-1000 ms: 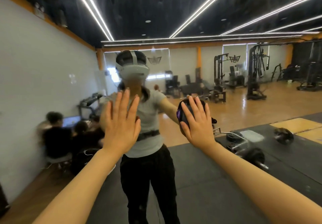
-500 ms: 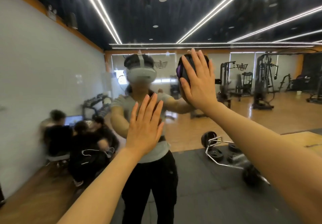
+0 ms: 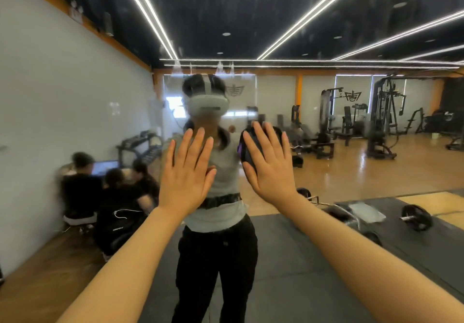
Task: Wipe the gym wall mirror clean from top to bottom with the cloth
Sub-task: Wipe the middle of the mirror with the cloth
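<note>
Seemingly midway, the right hand (image 3: pixel 270 164) pressed the cloth (image 3: pixel 244 148) flat-fingered on the mirror (image 3: pixel 75 96); the left hand (image 3: pixel 187 174) lay open (streaks remained at twelve o'clock).

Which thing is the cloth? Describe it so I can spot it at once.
Look at the wall mirror ahead, then at the two raised hands. The cloth is the dark purple pad under the flat right hand; the left hand has nothing under it.

The right hand (image 3: pixel 270 164) hides most of the dark cloth (image 3: pixel 244 150). Left of it, the reflected seated people (image 3: pixel 105 192) are blurred
</note>
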